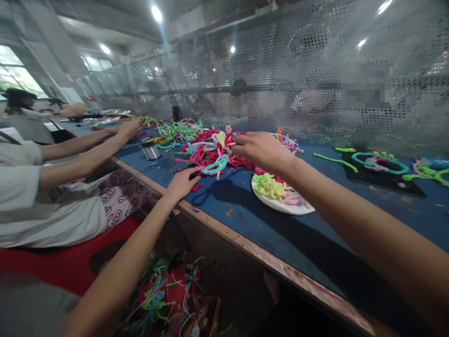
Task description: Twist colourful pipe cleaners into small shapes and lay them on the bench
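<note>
A piece of fuzzy stems with turquoise loops and a pale yellow centre is between my two hands, in front of a pile of red and pink fuzzy pieces. My left hand, low near the table edge, has its fingers closed on the pink end of this piece. My right hand is pinched at the upper right of the same piece; its fingertips cover what they hold. Below my right hand lies a white plate with yellow-green, pink and lilac bits.
A metal tin and green stems are at the left. A co-worker's hands work beyond them. On the right lies a dark board with a turquoise ring. A perforated screen stands behind the blue table.
</note>
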`<act>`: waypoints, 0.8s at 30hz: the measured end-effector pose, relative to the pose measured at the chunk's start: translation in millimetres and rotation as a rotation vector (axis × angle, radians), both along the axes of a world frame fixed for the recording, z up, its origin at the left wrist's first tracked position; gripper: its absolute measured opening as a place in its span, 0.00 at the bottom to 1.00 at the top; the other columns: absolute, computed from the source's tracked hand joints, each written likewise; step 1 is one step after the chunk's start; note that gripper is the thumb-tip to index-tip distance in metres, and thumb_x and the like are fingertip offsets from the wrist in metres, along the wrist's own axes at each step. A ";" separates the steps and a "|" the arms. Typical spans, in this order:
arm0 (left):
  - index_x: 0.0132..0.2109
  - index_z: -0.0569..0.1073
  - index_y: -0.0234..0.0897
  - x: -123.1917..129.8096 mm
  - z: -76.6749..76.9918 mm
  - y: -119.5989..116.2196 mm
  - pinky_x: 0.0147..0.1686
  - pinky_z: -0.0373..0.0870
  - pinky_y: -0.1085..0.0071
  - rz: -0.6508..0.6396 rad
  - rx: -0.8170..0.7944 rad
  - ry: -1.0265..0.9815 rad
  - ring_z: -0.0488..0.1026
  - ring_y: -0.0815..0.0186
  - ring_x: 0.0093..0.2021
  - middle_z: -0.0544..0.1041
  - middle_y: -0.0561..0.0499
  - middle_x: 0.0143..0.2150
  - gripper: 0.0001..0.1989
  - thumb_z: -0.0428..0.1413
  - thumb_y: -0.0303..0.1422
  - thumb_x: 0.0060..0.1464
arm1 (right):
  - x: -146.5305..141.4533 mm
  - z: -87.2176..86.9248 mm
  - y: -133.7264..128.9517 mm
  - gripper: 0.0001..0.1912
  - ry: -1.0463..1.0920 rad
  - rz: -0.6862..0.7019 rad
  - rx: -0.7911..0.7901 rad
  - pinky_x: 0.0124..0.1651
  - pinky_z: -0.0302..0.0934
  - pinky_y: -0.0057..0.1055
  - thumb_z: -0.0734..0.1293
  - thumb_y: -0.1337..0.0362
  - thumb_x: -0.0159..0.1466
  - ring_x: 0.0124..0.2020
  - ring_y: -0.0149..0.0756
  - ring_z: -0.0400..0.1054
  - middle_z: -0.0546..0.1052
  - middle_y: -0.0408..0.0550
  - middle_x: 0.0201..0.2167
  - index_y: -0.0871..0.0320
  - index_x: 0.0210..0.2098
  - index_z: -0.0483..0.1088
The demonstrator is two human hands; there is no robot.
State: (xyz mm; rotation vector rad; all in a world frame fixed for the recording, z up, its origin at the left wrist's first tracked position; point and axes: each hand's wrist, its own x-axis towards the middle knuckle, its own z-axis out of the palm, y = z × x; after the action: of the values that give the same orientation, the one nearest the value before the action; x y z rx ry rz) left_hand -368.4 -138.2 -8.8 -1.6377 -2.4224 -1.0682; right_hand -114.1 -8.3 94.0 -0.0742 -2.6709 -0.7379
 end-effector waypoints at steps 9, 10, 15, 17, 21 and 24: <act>0.43 0.74 0.32 3.2 -4.8 -6.0 0.50 0.69 0.56 0.004 -0.036 0.181 0.73 0.61 0.47 0.76 0.47 0.44 0.10 0.54 0.34 0.61 | -5.5 29.7 1.7 0.16 0.200 0.110 0.022 0.34 0.51 0.33 0.54 0.71 0.70 0.38 0.38 0.64 0.74 0.53 0.42 0.62 0.42 0.73; 0.43 0.74 0.32 3.0 -4.7 -7.0 0.50 0.69 0.56 0.016 -0.025 0.184 0.73 0.61 0.47 0.76 0.46 0.45 0.10 0.53 0.34 0.62 | -11.3 28.6 2.6 0.16 0.191 0.119 -0.005 0.36 0.53 0.33 0.54 0.71 0.70 0.40 0.39 0.65 0.74 0.54 0.43 0.62 0.43 0.73; 0.44 0.73 0.32 1.3 -4.5 -9.6 0.47 0.71 0.59 0.080 0.031 0.157 0.74 0.63 0.44 0.76 0.47 0.44 0.10 0.53 0.34 0.62 | -40.5 -7.6 15.4 0.13 0.015 0.099 -0.175 0.44 0.59 0.34 0.57 0.72 0.69 0.46 0.40 0.67 0.73 0.56 0.46 0.63 0.43 0.72; 0.43 0.73 0.32 1.6 -3.8 -10.2 0.46 0.72 0.60 0.095 0.048 0.142 0.74 0.64 0.42 0.76 0.48 0.42 0.10 0.53 0.34 0.62 | -47.9 -31.0 21.9 0.10 -0.053 0.083 -0.213 0.45 0.61 0.33 0.60 0.71 0.68 0.46 0.38 0.69 0.74 0.56 0.45 0.64 0.42 0.72; 0.41 0.74 0.32 6.0 -1.0 -14.9 0.45 0.72 0.61 0.124 0.125 0.125 0.74 0.65 0.41 0.76 0.48 0.41 0.09 0.54 0.35 0.62 | -54.7 -66.3 30.8 0.10 -0.184 0.047 -0.293 0.46 0.67 0.40 0.64 0.63 0.66 0.44 0.37 0.71 0.74 0.49 0.45 0.62 0.44 0.70; 0.42 0.74 0.32 14.9 3.2 -19.4 0.48 0.70 0.58 0.168 0.254 0.105 0.74 0.63 0.44 0.76 0.47 0.42 0.10 0.53 0.35 0.62 | -54.4 -70.9 34.6 0.12 -0.222 0.014 -0.373 0.46 0.67 0.40 0.64 0.61 0.66 0.43 0.36 0.71 0.74 0.50 0.44 0.61 0.45 0.70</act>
State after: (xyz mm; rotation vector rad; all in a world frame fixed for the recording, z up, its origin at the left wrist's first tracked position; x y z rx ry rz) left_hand -353.5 -157.6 -5.6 -1.3518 -2.2063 -1.1731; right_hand -168.5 26.3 23.1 -0.0725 -2.9862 -0.2455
